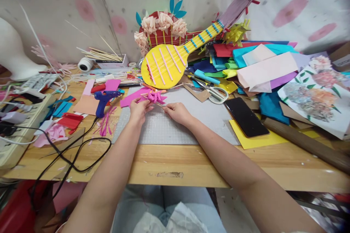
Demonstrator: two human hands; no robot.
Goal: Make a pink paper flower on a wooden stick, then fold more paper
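bare arms (109, 174) (235, 160) reach forward, hands (138, 112) (177, 113) close together, fingers (170, 107) bent inward.

One grey cutting mat (169, 131) carries one pink flower (155, 97). Left of the mat: one glue gun (103, 101) and one power strip (41, 113). Right of it: one phone (246, 116). Behind it: two paper lutes, one yellow (164, 67) with five pink strips (166, 62), one red (160, 36) with four peach flowers (164, 21), plus four blue leaves (177, 7).
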